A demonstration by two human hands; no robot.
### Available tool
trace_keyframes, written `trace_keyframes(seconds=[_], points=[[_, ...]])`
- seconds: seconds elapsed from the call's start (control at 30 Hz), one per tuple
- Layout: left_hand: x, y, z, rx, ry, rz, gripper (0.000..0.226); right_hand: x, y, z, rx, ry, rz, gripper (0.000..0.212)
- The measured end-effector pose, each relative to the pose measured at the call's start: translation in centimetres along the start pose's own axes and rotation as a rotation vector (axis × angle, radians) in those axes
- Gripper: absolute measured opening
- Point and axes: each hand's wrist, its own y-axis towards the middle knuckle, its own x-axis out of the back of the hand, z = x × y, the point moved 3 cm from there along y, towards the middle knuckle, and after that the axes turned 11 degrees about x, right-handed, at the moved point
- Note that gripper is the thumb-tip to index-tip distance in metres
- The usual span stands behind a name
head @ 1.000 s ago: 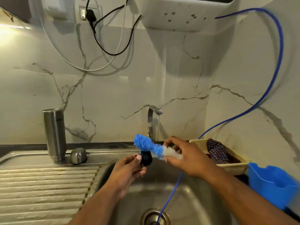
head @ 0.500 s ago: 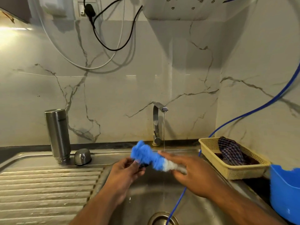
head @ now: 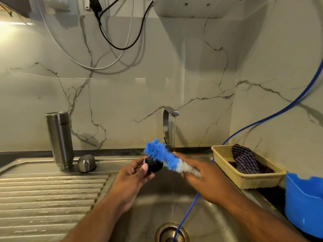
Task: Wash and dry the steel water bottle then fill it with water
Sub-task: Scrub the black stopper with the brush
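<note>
1. Head view: both hands hover over the sink basin [head: 218, 222], which drops away beneath them. The tap [head: 167, 126] and marble wall stand close behind, and a thin stream runs from the tap.
2. To the left spreads the ridged drainboard [head: 49, 198]. At its back edge the steel bottle [head: 60, 140] stands neck down, its steel cap [head: 86, 163] lying just beside it, both well apart from the hands.
3. It's tighter on the right: a yellow basket [head: 248, 182] holding a checked cloth [head: 244, 159] sits on the rim, with a blue tub [head: 304, 203] past it. A blue hose [head: 279, 112] drops to the drain [head: 164, 231].
4. The left hand [head: 132, 179] has thumb and fingers curled round a small black stopper [head: 154, 165], clamped firmly.
5. The right hand [head: 204, 179] grips the bottle brush [head: 160, 154] by its handle, forefinger laid straight along it and the other fingers wrapped. The blue bristles press against the stopper.
</note>
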Motion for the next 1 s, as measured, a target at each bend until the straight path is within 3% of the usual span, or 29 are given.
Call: trace_keyframes(seconds=[0.1, 0.23, 0.4, 0.6, 0.73, 1.0], points=[[-0.2, -0.1, 0.0, 0.030, -0.100, -0.008, 0.029, 0.2, 0.0, 0.2, -0.004, -0.013, -0.038, 0.060], [-0.5, -0.6, -0.5, 0.071, -0.230, -0.070, 0.021, -0.3, -0.2, 1.6, 0.054, -0.183, 0.085, 0.063], [0.7, -0.3, -1.3, 0.103, -0.471, -0.108, 0.036, 0.3, -0.5, 0.6, 0.013, -0.160, 0.034, 0.051], [-1.7, -0.9, -0.4, 0.119, -0.356, -0.063, 0.036, 0.0, -0.2, 1.9, 0.039, -0.096, -0.080, 0.047], [-1.7, -1.3, -1.1, 0.081, -0.395, -0.109, 0.038, -0.5, -0.2, 2.8, 0.103, -0.081, -0.019, 0.048], [-2.4, -1.7, -1.0, 0.118, -0.396, -0.030, 0.046, -0.7, -0.2, 2.6, 0.103, 0.114, -0.061, 0.046]])
